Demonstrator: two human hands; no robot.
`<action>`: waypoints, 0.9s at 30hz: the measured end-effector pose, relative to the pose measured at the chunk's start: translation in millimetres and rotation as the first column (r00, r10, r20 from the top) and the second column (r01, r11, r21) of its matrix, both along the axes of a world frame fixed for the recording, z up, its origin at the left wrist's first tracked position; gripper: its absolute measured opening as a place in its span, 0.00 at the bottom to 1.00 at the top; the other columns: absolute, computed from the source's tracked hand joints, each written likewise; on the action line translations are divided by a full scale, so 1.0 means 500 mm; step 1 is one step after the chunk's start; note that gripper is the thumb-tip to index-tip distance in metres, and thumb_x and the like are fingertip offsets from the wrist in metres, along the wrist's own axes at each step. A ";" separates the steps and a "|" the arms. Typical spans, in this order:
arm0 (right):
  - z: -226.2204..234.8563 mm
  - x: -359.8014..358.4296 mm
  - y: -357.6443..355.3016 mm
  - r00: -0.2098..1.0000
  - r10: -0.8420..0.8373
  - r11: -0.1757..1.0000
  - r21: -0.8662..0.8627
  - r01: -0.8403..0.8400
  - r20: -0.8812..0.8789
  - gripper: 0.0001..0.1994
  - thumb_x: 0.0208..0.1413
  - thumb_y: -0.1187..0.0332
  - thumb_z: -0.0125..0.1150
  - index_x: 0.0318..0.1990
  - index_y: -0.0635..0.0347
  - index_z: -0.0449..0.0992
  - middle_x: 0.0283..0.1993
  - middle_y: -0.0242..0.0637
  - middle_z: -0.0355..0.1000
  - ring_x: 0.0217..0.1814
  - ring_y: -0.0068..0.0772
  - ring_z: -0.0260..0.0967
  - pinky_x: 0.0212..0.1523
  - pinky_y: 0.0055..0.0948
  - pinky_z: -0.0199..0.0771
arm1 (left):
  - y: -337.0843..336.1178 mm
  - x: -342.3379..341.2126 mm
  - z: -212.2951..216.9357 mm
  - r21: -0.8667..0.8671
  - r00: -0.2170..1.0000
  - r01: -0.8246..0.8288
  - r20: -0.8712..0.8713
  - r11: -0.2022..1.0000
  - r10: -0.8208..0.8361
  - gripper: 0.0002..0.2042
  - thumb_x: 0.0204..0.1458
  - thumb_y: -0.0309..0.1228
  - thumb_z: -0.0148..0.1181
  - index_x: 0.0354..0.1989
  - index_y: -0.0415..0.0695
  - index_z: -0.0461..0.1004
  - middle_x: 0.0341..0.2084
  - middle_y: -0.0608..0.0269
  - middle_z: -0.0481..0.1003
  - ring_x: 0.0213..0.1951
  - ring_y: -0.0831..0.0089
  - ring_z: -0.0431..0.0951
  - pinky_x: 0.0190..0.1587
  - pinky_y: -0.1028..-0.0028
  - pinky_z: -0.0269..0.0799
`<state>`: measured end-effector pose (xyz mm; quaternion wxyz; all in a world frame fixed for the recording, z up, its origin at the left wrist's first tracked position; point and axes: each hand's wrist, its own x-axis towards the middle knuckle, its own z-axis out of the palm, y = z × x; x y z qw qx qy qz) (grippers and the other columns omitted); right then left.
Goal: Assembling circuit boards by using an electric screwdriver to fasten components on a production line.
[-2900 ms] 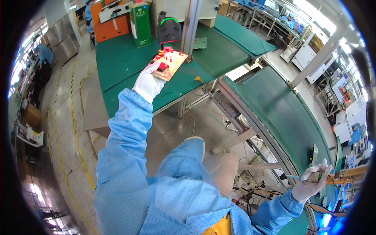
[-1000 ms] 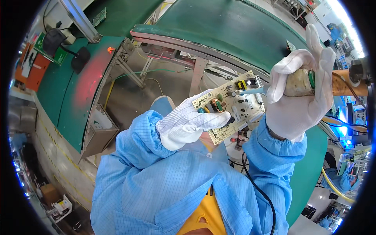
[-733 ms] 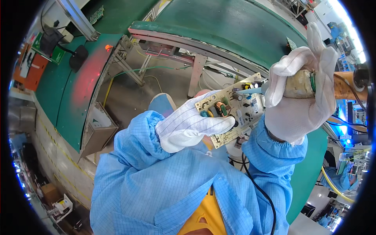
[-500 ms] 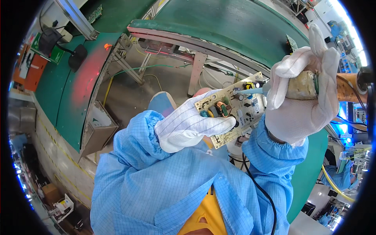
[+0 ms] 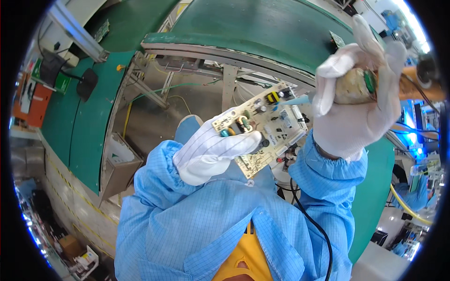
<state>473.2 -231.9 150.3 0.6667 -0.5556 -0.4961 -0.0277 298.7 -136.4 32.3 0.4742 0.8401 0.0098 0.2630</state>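
Head view, looking down over blue cleanroom sleeves. Far left: an orange cabinet (image 5: 29, 100) at the rim, then a green-topped bench (image 5: 89, 136) with a black round pad (image 5: 87, 84) and a cable lying on it. Below the bench edge, a small open grey box (image 5: 119, 164) on the floor side. Across the top, a long green conveyor belt (image 5: 262, 33) on a metal frame, curved by the lens, with loose yellow and green wires beneath.

Centre: left hand (image 5: 211, 152), in a white glove, closed around the lower edge of a beige circuit board (image 5: 260, 126), fingers laid across its face, thumb hidden behind. Board held tilted in mid-air, above the lap and in front of the belt frame, between the two hands; populated with a yellow block component, coils, small cylinders and dark parts.

Right of centre: right hand (image 5: 358, 100), also white-gloved, wrapped around a stained, tan-bodied dispensing tool (image 5: 351, 84) with a green end cap, forefinger hooked over the top, other fingers raised. Pale blue nozzle tip (image 5: 297, 99) touching or just above the upper right part of the board; exact contact not clear. A black cable (image 5: 311, 225) trailing down over the right sleeve. Far right: blue-lit equipment, blurred.
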 end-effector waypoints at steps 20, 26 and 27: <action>-0.030 0.037 0.003 0.867 -0.205 0.979 0.087 0.186 0.455 0.22 0.68 0.66 0.30 0.50 0.76 0.71 0.31 0.48 0.74 0.25 0.29 0.73 0.23 0.20 0.77 | -0.026 -0.021 -0.007 0.179 0.989 -0.050 0.146 0.982 0.024 0.26 0.46 0.12 0.63 0.55 0.46 0.72 0.50 0.51 0.74 0.47 0.56 0.79 0.48 0.67 0.77; -0.041 0.057 0.010 0.921 -0.135 0.988 0.125 0.095 0.365 0.23 0.69 0.66 0.29 0.49 0.75 0.72 0.32 0.48 0.74 0.27 0.29 0.73 0.23 0.20 0.77 | -0.027 -0.023 -0.020 0.050 0.994 -0.047 0.104 0.998 0.042 0.26 0.44 0.13 0.64 0.54 0.45 0.73 0.46 0.50 0.76 0.46 0.55 0.79 0.48 0.66 0.77; -0.042 0.061 0.010 0.960 -0.036 0.988 0.157 -0.009 0.278 0.23 0.69 0.66 0.28 0.49 0.75 0.72 0.32 0.48 0.74 0.27 0.29 0.73 0.23 0.20 0.77 | -0.027 -0.021 -0.020 0.049 0.994 -0.049 0.103 0.998 0.044 0.26 0.44 0.13 0.64 0.54 0.45 0.73 0.46 0.50 0.76 0.46 0.55 0.79 0.48 0.66 0.77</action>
